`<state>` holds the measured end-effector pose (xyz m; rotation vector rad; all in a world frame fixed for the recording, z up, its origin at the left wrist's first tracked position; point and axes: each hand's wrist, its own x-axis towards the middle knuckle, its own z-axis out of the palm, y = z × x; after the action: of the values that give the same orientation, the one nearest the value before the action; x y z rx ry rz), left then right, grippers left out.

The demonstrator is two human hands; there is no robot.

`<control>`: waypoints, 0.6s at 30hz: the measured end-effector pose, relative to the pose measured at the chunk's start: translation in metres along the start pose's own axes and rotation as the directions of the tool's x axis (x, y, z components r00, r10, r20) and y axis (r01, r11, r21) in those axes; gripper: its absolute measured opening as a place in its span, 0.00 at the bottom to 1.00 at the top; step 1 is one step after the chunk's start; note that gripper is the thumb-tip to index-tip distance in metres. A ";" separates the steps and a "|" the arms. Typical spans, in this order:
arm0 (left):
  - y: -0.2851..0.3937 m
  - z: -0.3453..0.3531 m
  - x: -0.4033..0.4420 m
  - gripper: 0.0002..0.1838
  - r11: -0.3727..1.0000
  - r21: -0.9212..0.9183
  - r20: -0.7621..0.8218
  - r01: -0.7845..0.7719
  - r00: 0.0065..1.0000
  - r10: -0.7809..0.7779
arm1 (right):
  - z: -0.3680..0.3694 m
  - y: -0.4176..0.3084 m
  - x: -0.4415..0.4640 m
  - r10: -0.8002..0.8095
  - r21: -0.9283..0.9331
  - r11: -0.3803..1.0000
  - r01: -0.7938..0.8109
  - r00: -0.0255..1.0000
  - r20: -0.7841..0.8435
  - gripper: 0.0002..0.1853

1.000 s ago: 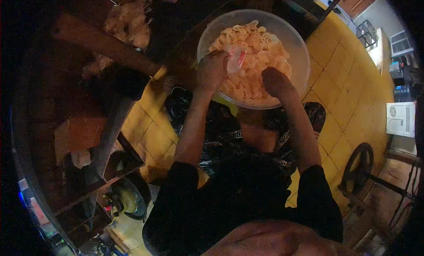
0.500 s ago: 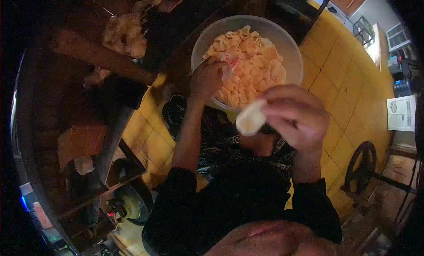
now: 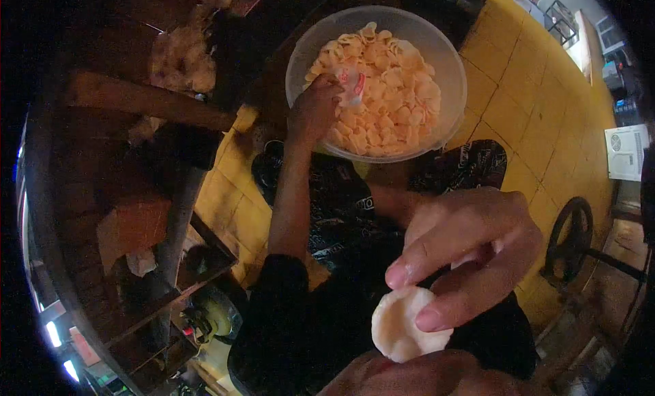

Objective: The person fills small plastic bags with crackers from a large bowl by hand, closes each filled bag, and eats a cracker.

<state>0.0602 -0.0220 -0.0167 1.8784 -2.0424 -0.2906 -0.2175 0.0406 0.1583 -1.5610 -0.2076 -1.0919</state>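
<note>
Between the thumb and fingers of my right hand [image 3: 477, 249] is a pale, cupped cracker [image 3: 396, 324], held close to my mouth at the bottom of the view. My left hand [image 3: 315, 110] pinches a small clear plastic packet [image 3: 351, 86] with red print, over the left side of a large translucent tub [image 3: 450, 51]. Many thin, curled crackers [image 3: 389, 119] of an orange-tan colour fill much of the tub. What the packet contains is too small to make out.
Yellow floor tiles [image 3: 525, 89] run along the right. A dark handwheel [image 3: 568, 240] stands at the lower right, below a white appliance [image 3: 626, 152]. To the left are a wooden beam [image 3: 150, 99], a cardboard box [image 3: 133, 225] and a wheeled frame [image 3: 211, 314].
My right hand has brought the cracker down and nearer, from beside the tub to my mouth. My left hand still holds the packet over the tub. The view has shifted slightly.
</note>
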 end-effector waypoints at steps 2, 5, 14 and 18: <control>-0.017 0.014 0.004 0.10 0.996 0.037 -0.111 -0.086 0.990 0.090 | -0.005 0.011 0.005 -0.091 0.080 0.993 0.088 0.995 0.044 0.06; -0.007 0.008 0.004 0.06 0.995 -0.005 -0.206 -0.095 0.974 0.092 | -0.013 0.018 0.018 -0.091 0.240 0.970 0.027 0.961 0.262 0.05; 0.015 -0.008 -0.003 0.04 0.926 -0.376 -0.215 0.037 0.969 -0.126 | -0.039 0.110 0.002 0.264 -0.555 0.714 -0.426 0.898 -0.351 0.10; 0.013 -0.011 -0.001 0.04 0.929 -0.365 -0.173 0.062 0.976 -0.133 | -0.059 0.186 -0.021 0.217 -0.876 0.405 -0.263 0.958 -0.187 0.11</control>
<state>0.0525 -0.0189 -0.0022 1.7097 -1.6410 -0.4520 -0.1378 -0.0612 0.0105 -2.4141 0.7804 -1.0329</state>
